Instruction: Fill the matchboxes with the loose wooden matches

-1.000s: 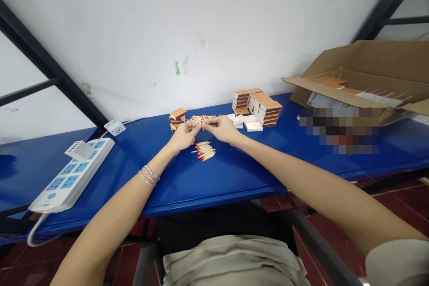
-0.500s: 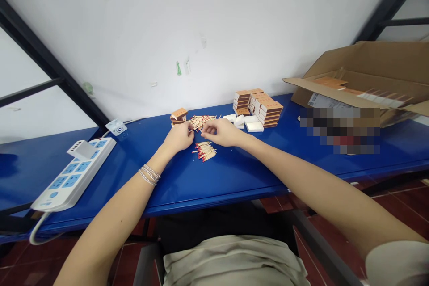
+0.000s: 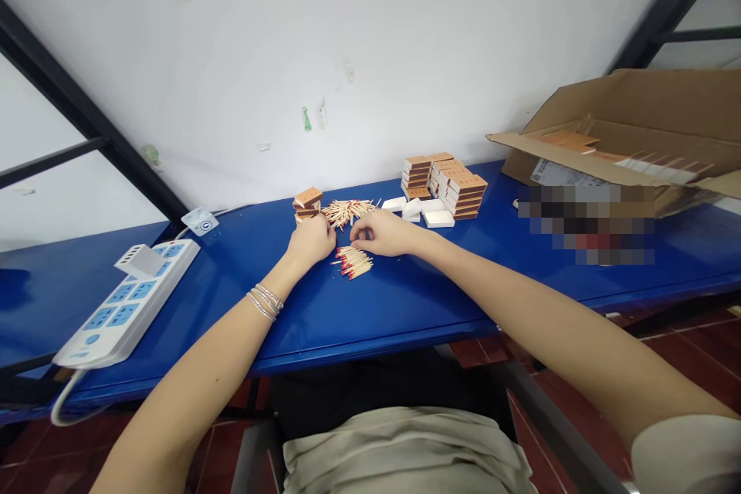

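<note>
Two groups of red-tipped matchsticks lie between my hands on the blue table. The larger loose pile (image 3: 348, 210) is beyond them; the smaller bundle (image 3: 354, 262) is nearer me, with most heads to the left. My left hand (image 3: 312, 238) is curled closed at the left of both groups; what its fingertips hold is hidden. My right hand (image 3: 382, 233) is pinched closed at the upper edge of the small bundle, and anything in its fingers is too small to make out. Just behind my left hand is a short stack of matchboxes (image 3: 309, 199).
Several white matchbox trays (image 3: 438, 218) lie right of the pile, before tall stacks of matchboxes (image 3: 463, 189). An open cardboard box (image 3: 614, 123) stands at the right, beside a blurred patch. At left are a power strip (image 3: 136, 301) and a small white device (image 3: 200, 221).
My right hand has moved slightly toward me, closer to the small bundle. The left hand has turned a little and shifted slightly nearer me. The match groups look about the same.
</note>
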The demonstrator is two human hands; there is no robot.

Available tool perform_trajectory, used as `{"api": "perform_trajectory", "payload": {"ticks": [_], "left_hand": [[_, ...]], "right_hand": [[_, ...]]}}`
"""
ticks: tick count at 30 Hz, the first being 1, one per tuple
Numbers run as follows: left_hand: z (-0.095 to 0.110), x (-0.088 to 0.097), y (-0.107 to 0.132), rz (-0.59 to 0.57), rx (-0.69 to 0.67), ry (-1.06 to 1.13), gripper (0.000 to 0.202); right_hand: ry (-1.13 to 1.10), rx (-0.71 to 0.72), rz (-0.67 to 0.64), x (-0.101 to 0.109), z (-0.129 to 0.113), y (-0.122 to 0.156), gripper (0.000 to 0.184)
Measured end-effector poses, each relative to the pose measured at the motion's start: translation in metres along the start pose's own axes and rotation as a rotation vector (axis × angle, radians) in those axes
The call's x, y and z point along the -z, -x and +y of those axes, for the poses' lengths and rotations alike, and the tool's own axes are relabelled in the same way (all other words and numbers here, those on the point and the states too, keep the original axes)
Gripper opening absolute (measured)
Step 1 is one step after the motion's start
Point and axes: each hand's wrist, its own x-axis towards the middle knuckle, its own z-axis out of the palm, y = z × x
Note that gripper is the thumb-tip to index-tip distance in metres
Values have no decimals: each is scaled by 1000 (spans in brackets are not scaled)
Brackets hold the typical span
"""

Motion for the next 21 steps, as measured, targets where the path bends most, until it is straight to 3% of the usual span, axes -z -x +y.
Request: {"api": "perform_trajectory", "payload": {"ticks": [7,13,15,21], "left_hand": [[0,0,0,48,3,47,16],[0,3,-1,139,9,261,12],[1,4,-2,94,43,432,17],[8,7,0,-184,236,1012,33]], "right_hand": [[20,-92,22,0,1,0,18],[26,-177,159,-2,5,-1,15],[14,-197,195,-3,6,-2,14],[-8,-253,224,-4,6,-3,14]]}}
